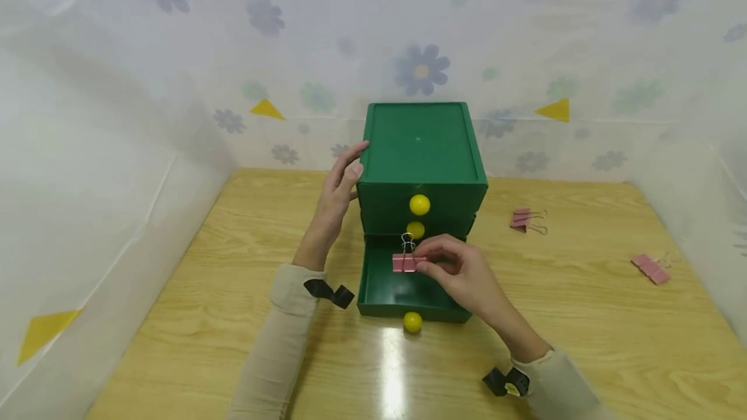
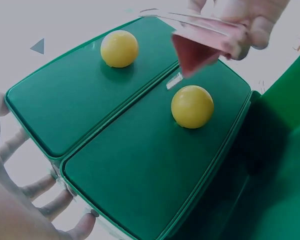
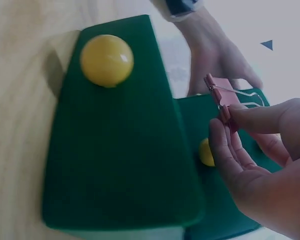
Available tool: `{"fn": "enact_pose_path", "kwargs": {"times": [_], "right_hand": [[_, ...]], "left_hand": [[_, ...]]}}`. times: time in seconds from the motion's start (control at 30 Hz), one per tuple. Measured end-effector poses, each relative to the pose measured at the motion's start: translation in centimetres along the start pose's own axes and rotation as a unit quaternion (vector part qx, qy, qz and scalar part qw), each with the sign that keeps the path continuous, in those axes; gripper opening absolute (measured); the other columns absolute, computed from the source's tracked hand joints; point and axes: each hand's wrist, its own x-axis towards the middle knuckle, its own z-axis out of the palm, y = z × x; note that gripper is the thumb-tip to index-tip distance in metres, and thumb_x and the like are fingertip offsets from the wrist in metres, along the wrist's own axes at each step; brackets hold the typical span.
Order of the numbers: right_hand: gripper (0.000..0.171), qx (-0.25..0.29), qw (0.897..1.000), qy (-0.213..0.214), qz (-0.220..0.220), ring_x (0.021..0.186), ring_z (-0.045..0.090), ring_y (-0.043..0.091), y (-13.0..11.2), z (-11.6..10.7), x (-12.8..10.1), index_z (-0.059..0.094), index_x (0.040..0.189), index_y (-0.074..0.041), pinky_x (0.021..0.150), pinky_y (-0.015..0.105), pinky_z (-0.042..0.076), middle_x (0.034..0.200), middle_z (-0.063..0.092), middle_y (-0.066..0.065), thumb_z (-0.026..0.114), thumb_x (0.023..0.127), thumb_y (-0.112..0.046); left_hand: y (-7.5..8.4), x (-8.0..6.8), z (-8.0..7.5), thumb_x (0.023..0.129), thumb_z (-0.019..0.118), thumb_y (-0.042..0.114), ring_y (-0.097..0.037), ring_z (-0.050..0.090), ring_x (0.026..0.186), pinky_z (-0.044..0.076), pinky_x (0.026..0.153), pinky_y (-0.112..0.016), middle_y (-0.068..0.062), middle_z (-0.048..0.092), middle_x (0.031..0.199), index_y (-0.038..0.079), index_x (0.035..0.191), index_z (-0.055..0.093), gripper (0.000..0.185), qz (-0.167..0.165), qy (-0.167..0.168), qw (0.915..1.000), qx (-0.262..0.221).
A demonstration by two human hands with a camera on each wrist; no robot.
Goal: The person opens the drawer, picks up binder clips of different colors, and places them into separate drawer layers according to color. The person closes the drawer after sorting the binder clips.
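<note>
A green drawer cabinet (image 1: 420,141) with round yellow knobs stands on the wooden table. Its bottom drawer (image 1: 385,290) is pulled out, and the upper two are closed. My right hand (image 1: 461,271) pinches a pink binder clip (image 1: 404,262) by one end, above the open drawer; the clip's wire handles point up and away. In the left wrist view the same binder clip (image 2: 202,42) hangs in front of the closed drawer fronts. My left hand (image 1: 338,193) rests against the cabinet's left side, fingers extended along it.
Two more pink binder clips lie on the table to the right: one clip (image 1: 521,220) near the cabinet, another clip (image 1: 650,269) farther right. A flower-printed sheet (image 1: 327,50) hangs behind, with yellow triangles on it. The drawer's yellow knob (image 1: 412,323) juts toward the front.
</note>
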Motion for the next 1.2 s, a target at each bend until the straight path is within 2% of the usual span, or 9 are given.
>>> {"fn": "enact_pose_path", "kwargs": {"times": [0.47, 0.7, 1.2], "right_hand": [[0.01, -0.048, 0.995, -0.044, 0.072, 0.087, 0.073, 0.017, 1.8, 1.6, 0.6, 0.075, 0.101, -0.007, 0.074, 0.028, 0.059, 0.101, 0.073, 0.007, 0.078, 0.091, -0.007], [0.006, -0.103, 0.986, -0.093, 0.093, 0.081, 0.072, 0.011, 2.5, 2.4, 1.2, 0.075, 0.096, -0.013, 0.069, 0.026, 0.058, 0.1, 0.073, 0.002, 0.078, 0.092, -0.009], [0.007, -0.138, 0.969, -0.167, 0.122, 0.078, 0.069, 0.008, 3.5, 3.9, 3.0, 0.074, 0.093, -0.01, 0.069, 0.025, 0.057, 0.098, 0.073, 0.001, 0.075, 0.091, -0.004]], "left_hand": [[0.0, 0.1, 0.0, 0.107, 0.044, 0.032, -0.028, 0.042, 0.14, 0.038, 0.104, -0.068, -0.003, 0.039, 0.157, 0.02, 0.156, 0.046, 0.05, 0.003, -0.007, 0.9999, -0.011], [-0.1, 0.0, -0.1, 0.107, 0.044, 0.029, -0.028, 0.041, 0.14, 0.037, 0.104, -0.069, -0.002, 0.039, 0.158, 0.021, 0.156, 0.045, 0.05, 0.006, -0.004, 0.9999, -0.013], [0.1, -0.1, -0.2, 0.108, 0.044, 0.032, -0.026, 0.037, 0.144, 0.036, 0.104, -0.07, -0.001, 0.038, 0.158, 0.022, 0.156, 0.045, 0.049, 0.001, -0.007, 0.9999, -0.009]]}}
